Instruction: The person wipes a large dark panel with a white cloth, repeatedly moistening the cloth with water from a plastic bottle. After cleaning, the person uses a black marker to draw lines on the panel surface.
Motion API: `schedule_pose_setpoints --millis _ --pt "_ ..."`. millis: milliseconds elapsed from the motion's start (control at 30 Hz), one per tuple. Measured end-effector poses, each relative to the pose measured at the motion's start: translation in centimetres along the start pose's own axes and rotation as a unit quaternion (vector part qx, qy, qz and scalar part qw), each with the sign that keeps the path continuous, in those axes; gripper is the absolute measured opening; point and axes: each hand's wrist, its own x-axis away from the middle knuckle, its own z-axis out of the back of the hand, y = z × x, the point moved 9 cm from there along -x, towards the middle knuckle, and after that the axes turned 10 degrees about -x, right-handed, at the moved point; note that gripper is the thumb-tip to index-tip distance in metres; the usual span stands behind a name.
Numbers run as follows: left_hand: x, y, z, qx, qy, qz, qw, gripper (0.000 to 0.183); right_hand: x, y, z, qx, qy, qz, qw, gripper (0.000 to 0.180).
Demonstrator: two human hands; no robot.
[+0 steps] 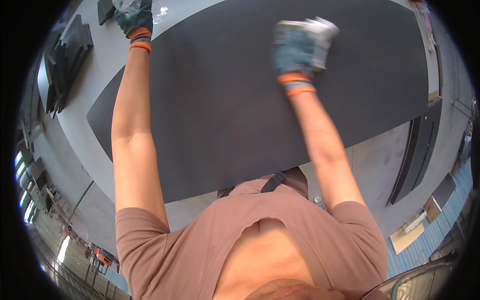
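Observation:
A large dark grey flat panel [217,93] lies in front of me, its near edge close to my waist. On its far right part, my right hand [294,50], in a teal and grey work glove with an orange cuff, holds a folded white cloth or paper wad [321,41]. Motion blurs both. At the top left my left hand [135,18], gloved the same way, grips a clear plastic object [160,12], possibly a bottle. The picture's top edge cuts that object off, and the hand covers part of it.
Dark panel pieces [73,56] are stacked on the pale tabletop [86,78] at left. A smaller dark piece [105,11] lies near my left hand. Beyond the panel's right end stands a long dark panel [422,150]. An orange machine [103,257] is at lower left.

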Motion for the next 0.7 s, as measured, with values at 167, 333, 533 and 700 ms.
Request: schedule_pose_setpoints --millis 167,333,533,700 --pt "-2.0 -2.8 -5.6 -0.02 0.023 -0.016 0.999 0.065 7.4 -26.1 -4.6 -0.275 0.246 0.378 0.849 0.023" --pt "-4.1 -12.2 -3.6 -0.329 -0.04 -0.21 0.92 0.048 2.9 -20.6 -2.2 -0.288 0.097 0.401 0.864 0.044" --pt "-1.0 -7.0 -7.3 -0.187 0.009 -0.096 0.978 0.054 -11.7 19.6 2.9 0.08 0.294 0.042 0.952 0.032" --pt "-1.1 -7.4 -4.3 -0.194 0.035 -0.07 0.978 0.066 -8.6 2.0 -1.9 0.253 0.164 0.117 0.946 0.025"
